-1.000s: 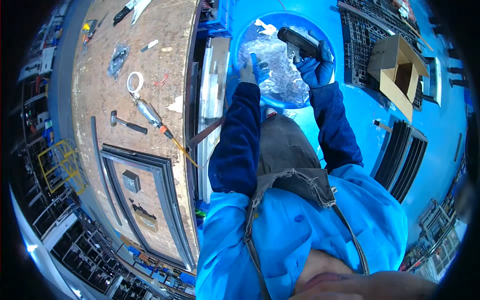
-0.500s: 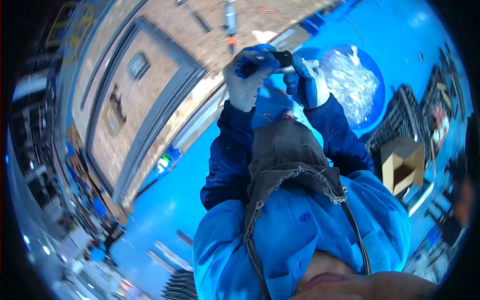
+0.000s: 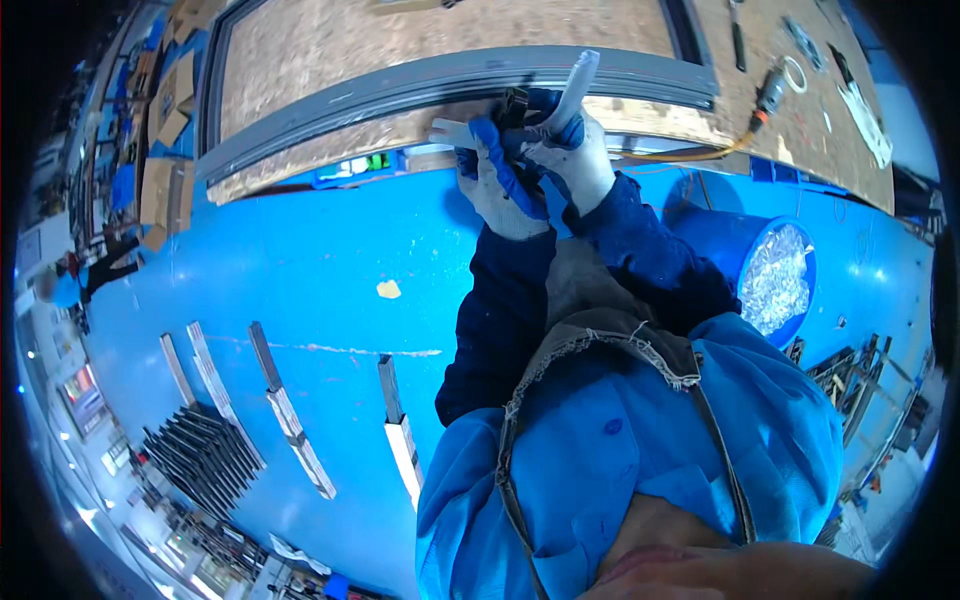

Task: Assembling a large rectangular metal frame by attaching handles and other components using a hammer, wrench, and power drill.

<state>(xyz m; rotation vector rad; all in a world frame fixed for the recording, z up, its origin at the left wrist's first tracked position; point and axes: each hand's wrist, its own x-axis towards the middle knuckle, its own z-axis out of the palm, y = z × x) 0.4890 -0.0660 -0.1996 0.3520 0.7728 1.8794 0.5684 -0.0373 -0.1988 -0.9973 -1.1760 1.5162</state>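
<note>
Fingers point(image 3: 573, 132) around pale strip point(image 3: 577, 85), barrel point(image 3: 712, 236) holding plastic point(image 3: 777, 280)

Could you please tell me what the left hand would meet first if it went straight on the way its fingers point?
Past the dark handheld item, the left hand would probably meet the dark grey frame on the workbench; hand height is unclear, so the workbench's edge could come first.

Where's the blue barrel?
Head view, right of centre: the blue barrel is on the floor, just right of the right sleeve, near the wooden table.
</note>
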